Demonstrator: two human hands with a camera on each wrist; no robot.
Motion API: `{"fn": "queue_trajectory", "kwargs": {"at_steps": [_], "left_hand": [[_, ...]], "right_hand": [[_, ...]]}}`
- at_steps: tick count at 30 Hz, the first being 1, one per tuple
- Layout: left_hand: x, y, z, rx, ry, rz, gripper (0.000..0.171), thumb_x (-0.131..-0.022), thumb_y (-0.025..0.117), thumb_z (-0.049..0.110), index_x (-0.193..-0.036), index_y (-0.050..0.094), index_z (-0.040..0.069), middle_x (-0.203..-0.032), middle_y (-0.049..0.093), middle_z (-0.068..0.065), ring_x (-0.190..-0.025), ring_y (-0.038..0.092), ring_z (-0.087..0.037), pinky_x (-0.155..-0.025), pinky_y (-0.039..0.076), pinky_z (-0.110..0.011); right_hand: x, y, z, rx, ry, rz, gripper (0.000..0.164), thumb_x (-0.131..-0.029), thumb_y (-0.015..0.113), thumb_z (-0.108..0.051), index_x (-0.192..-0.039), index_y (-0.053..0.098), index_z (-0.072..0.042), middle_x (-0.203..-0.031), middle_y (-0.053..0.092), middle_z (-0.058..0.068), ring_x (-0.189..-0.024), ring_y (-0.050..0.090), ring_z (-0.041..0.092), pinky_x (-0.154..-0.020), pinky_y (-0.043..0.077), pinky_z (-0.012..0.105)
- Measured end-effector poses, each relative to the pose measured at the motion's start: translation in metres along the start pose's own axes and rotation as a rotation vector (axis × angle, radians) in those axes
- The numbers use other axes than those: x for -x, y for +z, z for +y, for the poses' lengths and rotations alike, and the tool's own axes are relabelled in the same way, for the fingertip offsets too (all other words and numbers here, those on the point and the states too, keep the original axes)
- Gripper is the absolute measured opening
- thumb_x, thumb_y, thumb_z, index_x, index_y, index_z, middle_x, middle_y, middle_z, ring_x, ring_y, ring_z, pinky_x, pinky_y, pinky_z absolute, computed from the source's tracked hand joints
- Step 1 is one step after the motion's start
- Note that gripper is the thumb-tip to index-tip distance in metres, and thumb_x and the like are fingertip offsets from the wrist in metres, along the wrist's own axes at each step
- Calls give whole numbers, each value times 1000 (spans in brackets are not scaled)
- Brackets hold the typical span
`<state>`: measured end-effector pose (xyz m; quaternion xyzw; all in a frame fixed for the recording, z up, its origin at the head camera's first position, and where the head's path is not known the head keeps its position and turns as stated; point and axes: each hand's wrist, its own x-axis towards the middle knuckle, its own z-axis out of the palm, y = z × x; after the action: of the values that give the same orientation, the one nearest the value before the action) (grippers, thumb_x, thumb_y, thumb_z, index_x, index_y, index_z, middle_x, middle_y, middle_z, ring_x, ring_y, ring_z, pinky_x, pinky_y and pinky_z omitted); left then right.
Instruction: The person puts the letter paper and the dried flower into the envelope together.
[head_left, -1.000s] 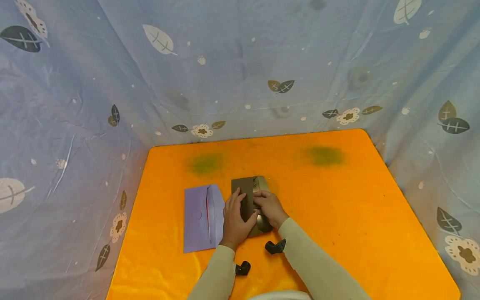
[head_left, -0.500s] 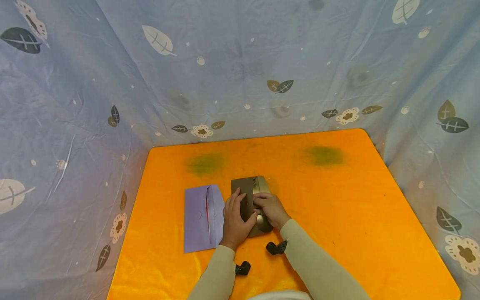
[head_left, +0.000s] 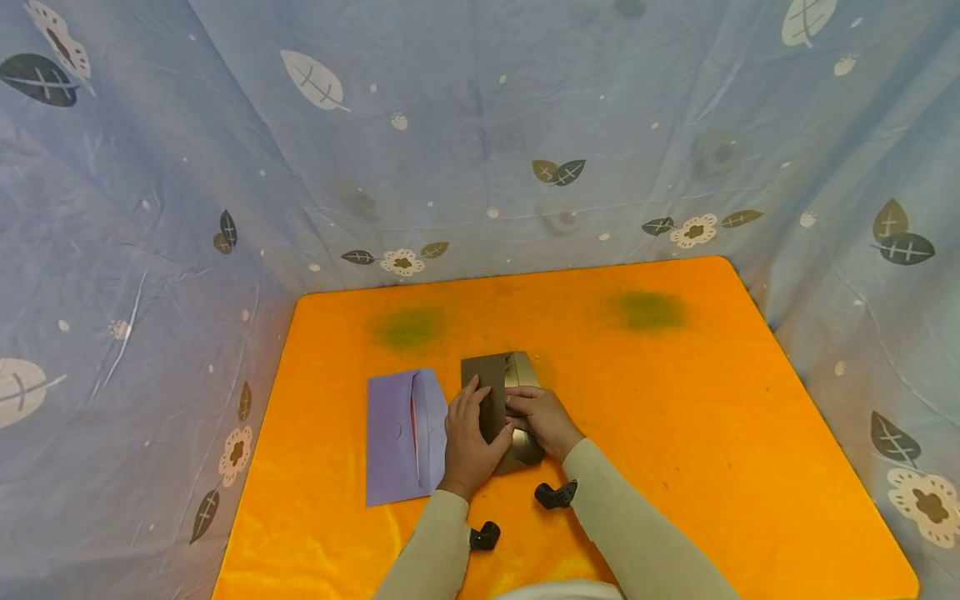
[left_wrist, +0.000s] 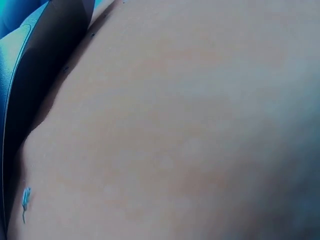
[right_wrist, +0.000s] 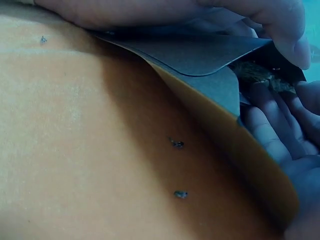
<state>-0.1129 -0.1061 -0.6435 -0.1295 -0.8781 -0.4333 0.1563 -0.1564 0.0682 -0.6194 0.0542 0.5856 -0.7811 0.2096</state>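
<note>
A dark brown envelope (head_left: 483,371) with a gold-coloured inside lies near the table's middle, its flap (head_left: 525,450) spread to the right. My left hand (head_left: 468,446) rests on its left part, fingers stretched across the face and thumb by the opening. From the right, my right hand (head_left: 547,421) reaches in at the mouth. In the right wrist view its fingers (right_wrist: 267,130) go into the pocket, beside a dark, rough-textured patch (right_wrist: 260,75); I cannot tell whether they pinch anything. Skin of the left hand (left_wrist: 165,120) fills most of the left wrist view.
A purple envelope (head_left: 392,442) lies just left of the left hand, with a thin red edge (head_left: 415,425) showing in its slit. The orange table (head_left: 712,400) is enclosed by patterned blue curtains (head_left: 480,125). Black wrist-worn devices (head_left: 556,496) stick out below both hands.
The right wrist has shifted very slightly to the right, its fingers staying at the envelope's mouth. The left hand and both envelopes keep their places.
</note>
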Motion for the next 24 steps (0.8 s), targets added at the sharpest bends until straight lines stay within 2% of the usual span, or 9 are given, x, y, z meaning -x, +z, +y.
{"fn": "queue_trajectory", "kwargs": {"at_steps": [7, 14, 24], "left_hand": [[-1, 0, 1, -6, 8, 0, 66, -93, 78, 31, -150, 57, 5, -169, 41, -18, -150, 38, -43, -116, 28, -71], [-1, -2, 0, -9, -13, -19, 66, -94, 77, 33, -151, 56, 6, -171, 39, -16, -153, 36, -40, -118, 27, -69], [0, 0, 0, -13, 2, -4, 67, -93, 77, 33, -151, 56, 6, -170, 40, -16, -151, 37, -41, -115, 29, -71]], "right_hand": [[1, -2, 0, -3, -4, 2, 34, -110, 62, -8, -138, 66, 11, -106, 73, 11, -91, 72, 18, -79, 62, 28], [-2, -4, 2, -11, 3, -20, 36, -111, 61, -8, -142, 64, 11, -109, 73, 10, -94, 72, 18, -81, 62, 28], [1, -5, -1, 1, 13, -50, 39, -112, 58, -9, -145, 59, 12, -113, 70, 10, -96, 70, 17, -82, 61, 26]]}}
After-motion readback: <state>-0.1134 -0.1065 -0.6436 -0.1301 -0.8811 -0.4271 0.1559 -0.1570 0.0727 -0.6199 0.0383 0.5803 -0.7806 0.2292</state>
